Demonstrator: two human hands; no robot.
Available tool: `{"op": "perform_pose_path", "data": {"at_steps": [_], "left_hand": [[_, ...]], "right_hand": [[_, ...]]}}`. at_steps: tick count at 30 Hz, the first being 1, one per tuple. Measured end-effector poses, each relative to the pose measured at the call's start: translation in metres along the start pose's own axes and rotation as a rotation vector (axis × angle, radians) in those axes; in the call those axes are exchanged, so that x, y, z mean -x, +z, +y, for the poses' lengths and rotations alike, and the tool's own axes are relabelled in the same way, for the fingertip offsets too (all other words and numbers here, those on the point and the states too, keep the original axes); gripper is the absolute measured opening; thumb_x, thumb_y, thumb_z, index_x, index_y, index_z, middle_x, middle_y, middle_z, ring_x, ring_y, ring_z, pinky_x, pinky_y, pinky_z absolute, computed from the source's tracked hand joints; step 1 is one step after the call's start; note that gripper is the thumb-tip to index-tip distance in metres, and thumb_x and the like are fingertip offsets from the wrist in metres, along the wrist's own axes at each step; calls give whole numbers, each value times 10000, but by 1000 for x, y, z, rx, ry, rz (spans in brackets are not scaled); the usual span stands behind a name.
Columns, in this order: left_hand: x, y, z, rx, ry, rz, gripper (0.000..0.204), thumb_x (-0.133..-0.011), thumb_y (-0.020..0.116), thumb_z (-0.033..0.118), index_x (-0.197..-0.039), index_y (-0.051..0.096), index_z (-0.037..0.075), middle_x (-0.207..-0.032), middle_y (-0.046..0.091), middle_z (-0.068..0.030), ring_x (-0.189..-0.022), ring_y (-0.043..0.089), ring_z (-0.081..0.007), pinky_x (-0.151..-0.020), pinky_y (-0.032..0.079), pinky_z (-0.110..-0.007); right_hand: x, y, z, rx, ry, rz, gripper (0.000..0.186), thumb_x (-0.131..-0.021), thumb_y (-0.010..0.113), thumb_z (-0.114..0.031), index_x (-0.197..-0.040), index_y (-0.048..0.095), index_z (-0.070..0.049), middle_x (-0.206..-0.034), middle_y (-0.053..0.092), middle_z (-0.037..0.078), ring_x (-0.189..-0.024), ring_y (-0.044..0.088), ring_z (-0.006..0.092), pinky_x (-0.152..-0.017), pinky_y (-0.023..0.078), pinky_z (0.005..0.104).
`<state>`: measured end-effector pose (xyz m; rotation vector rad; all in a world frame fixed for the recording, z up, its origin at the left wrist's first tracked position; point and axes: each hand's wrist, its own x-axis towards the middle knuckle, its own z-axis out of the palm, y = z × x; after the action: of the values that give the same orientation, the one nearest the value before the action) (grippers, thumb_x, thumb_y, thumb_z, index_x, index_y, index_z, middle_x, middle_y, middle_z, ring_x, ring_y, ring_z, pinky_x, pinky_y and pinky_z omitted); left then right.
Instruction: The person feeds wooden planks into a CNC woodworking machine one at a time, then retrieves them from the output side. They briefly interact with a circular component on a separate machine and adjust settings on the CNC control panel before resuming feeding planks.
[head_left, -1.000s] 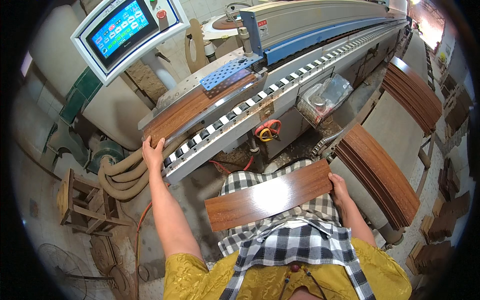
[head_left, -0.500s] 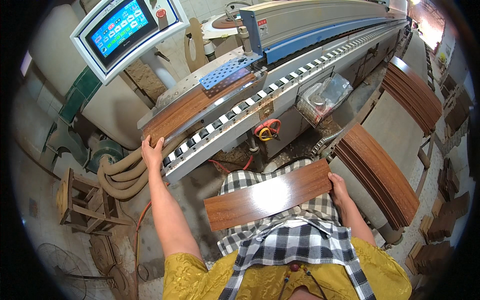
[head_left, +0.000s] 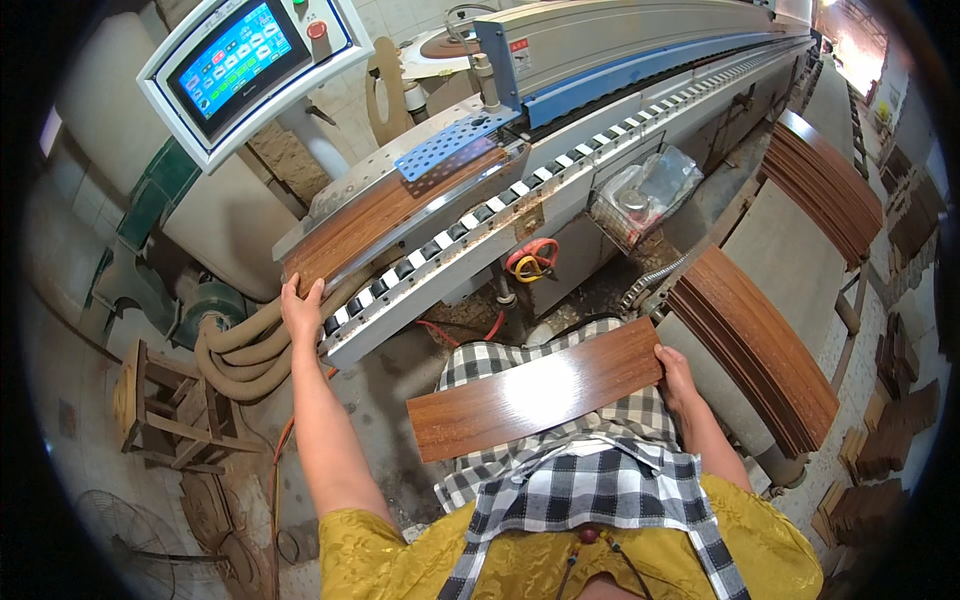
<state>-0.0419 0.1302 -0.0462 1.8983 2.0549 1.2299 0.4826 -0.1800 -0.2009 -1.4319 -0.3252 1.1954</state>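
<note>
A brown wood-grain plank [head_left: 375, 220] lies along the machine's infeed bed, its far end under a perforated blue guard plate [head_left: 455, 145]. At the plank's near end is my left hand [head_left: 303, 308], fingers stretched and thumb apart, with the fingertips touching the end. My right hand [head_left: 677, 378] is closed on the right end of a second wood-grain plank [head_left: 535, 388]. That one rests across my lap over the checked apron [head_left: 600, 480], tilted, with light glaring off its middle. The right-hand fingers beneath it are hidden.
A roller track [head_left: 450, 235] runs beside the bed. Orange- and yellow-handled scissors [head_left: 532, 260] hang below it. To the right stand plank stacks [head_left: 755, 350] on a grey conveyor [head_left: 785, 240]. A control screen [head_left: 240, 65], hoses [head_left: 245, 340] and a wooden stool [head_left: 175, 410] are on the left.
</note>
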Motion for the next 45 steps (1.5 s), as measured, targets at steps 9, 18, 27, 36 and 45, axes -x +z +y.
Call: {"op": "perform_pose_path", "data": {"at_steps": [9, 18, 27, 36, 45], "left_hand": [[-1, -14, -2, 127, -55, -54, 623, -765, 722, 246, -1268, 477, -29, -1234, 542, -201, -1128, 529, -270, -957, 394, -342], [-5, -8, -1, 86, -17, -43, 691, -730, 739, 321, -1305, 467, 49, -1250, 550, -159, -1141, 529, -273, -998, 341, -417], [4, 27, 79, -212, -90, -77, 678, -741, 673, 465, -1315, 475, 162, -1296, 529, -100, -1193, 494, -274, -1036, 124, -599], [-2, 58, 73, 273, -22, -53, 630, -845, 621, 340, -1364, 384, 73, -1347, 459, -155, -1258, 420, -255, -1058, 246, -435], [37, 7, 76, 852, 66, -141, 459, -932, 518, 140, -1341, 380, -17, -1378, 405, -156, -1274, 388, -199, -1049, 303, -312]], "right_hand": [[2, 1, -2, 12, 5, 6, 240, -920, 527, -319, -874, 580, -89, -723, 558, -12, -598, 487, 95, -530, 368, 248], [0, -4, 1, 3, 21, -25, 250, -907, 544, -341, -910, 589, -95, -736, 567, -18, -607, 497, 93, -528, 381, 250], [1, -18, -2, -70, 27, -187, 292, -901, 560, -281, -1082, 566, -53, -847, 632, 21, -717, 605, 116, -593, 500, 254], [17, -29, -10, -238, -78, -402, 418, -910, 545, -256, -1242, 475, -11, -952, 644, 76, -740, 652, 159, -585, 556, 294], [26, -20, -46, -497, -259, -343, 421, -919, 535, -265, -1261, 437, -40, -1048, 617, 78, -797, 640, 176, -607, 542, 309]]}}
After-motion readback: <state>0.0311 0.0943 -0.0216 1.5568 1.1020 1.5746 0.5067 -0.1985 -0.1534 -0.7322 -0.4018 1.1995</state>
